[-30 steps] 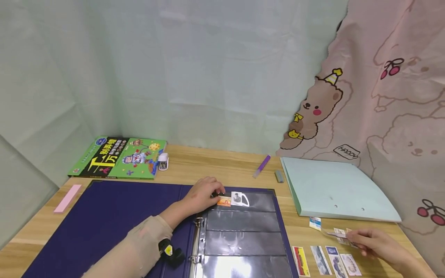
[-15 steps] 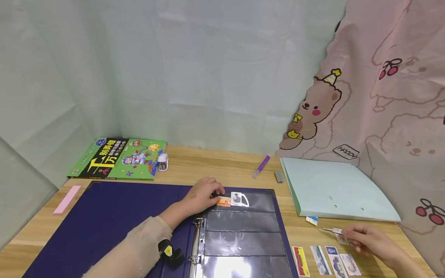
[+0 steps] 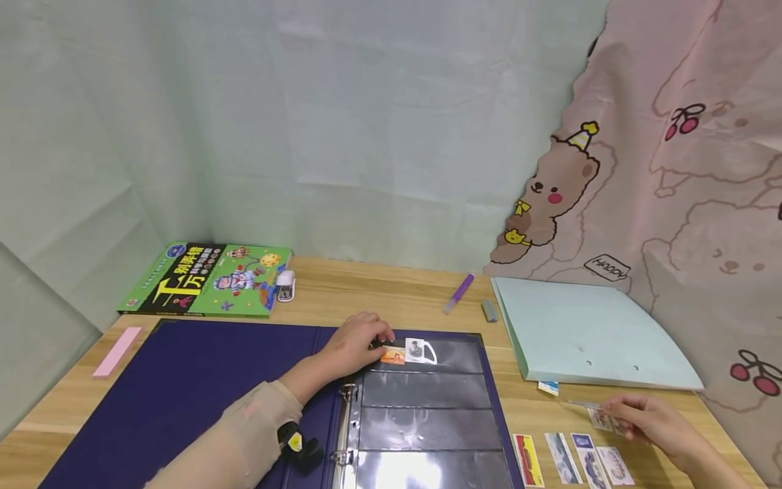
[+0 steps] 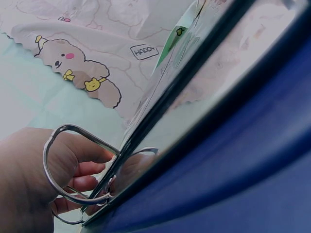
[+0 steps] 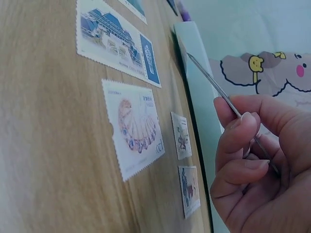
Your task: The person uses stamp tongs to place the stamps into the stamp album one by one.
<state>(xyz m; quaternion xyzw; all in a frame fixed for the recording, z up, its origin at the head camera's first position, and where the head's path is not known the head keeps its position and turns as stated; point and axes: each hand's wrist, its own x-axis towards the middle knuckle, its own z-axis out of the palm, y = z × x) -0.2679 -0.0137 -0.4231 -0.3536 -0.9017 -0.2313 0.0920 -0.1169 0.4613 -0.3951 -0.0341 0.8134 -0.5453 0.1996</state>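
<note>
My left hand (image 3: 360,343) rests at the top left of the album's black pocket page (image 3: 427,390), fingers bent down onto it. An orange stamp (image 3: 393,355) and a white-bordered stamp (image 3: 415,349) lie beside its fingertips, with a white loop-shaped piece (image 3: 430,352) at their right. The left wrist view shows a metal binder ring (image 4: 46,160) in front of that hand. My right hand (image 3: 641,424) pinches metal tweezers (image 5: 214,80) between thumb and fingers. Their tips point at a blue stamp (image 3: 548,388) that sticks out from the light-blue folder's near edge.
Several stamps lie at the right, among them a red-yellow one (image 3: 528,461) and a shell-patterned one (image 5: 138,126). The light-blue folder (image 3: 592,333) stands behind them. A purple pen (image 3: 459,293), grey eraser (image 3: 489,311), green book (image 3: 208,278) and pink strip (image 3: 118,352) surround the blue album (image 3: 232,380).
The blue stamp has shifted slightly back and left, partly under the folder's edge. My right hand has drawn a little to the right with the tweezers, then stayed near. My left hand has not moved.
</note>
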